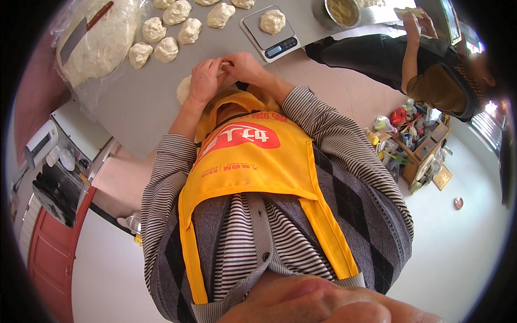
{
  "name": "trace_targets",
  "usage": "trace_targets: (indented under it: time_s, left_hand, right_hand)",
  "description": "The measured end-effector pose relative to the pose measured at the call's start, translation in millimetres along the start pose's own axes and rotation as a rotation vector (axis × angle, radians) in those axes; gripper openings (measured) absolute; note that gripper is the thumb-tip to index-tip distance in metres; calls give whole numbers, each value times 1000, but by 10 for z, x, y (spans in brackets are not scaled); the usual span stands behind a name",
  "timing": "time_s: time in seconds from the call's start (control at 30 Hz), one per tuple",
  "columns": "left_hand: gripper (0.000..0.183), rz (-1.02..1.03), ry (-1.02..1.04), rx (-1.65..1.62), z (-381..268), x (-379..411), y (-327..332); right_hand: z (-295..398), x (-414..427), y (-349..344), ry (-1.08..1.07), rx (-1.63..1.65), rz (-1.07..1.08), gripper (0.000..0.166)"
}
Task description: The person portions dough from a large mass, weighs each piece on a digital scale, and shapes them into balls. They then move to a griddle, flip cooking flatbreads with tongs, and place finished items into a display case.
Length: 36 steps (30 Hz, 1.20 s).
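At the table's near edge, my left hand (206,78) and my right hand (244,66) meet over a flattened piece of dough (184,89). The dough shows to the left of my left hand, and a pale strip appears between the two hands. My fingers curl on it and cover most of it. Ahead of my right hand, a digital kitchen scale (266,52) carries a dough lump (272,22). Several more dough lumps (166,49) lie on the table ahead and to the left.
On the left, a large dough mass (99,50) rests on plastic sheeting, with a wooden-handled knife (74,47) on top. A metal bowl (343,12) holds a yellowish mixture. At right, another person (428,72) holds a dough piece (408,13). A cluttered wooden cabinet (426,145) stands behind.
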<state>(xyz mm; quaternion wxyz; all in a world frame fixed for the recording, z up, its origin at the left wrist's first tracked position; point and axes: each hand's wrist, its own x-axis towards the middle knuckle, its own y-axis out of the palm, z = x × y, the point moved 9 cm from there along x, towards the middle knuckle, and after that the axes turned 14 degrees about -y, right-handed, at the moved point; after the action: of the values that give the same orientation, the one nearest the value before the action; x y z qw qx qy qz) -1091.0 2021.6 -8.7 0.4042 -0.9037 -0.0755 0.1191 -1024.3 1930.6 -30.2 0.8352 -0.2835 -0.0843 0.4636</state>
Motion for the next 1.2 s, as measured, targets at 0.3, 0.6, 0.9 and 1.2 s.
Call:
trace_targets:
  time_s: [0.3, 0.6, 0.9, 1.2]
  left_hand:
    - [28, -66, 53, 130, -46, -62, 16]
    - [56, 6, -139, 134, 289, -56, 235]
    - [91, 25, -178, 204, 115, -145, -64]
    - [46, 25, -98, -3, 388, -132, 75]
  right_hand:
    - [-213, -3, 131, 107, 225, 84, 20]
    - [581, -137, -433, 127, 913, 318, 29]
    - [-527, 69, -1681, 168, -609, -378, 26]
    - [164, 71, -558, -161, -188, -134, 28]
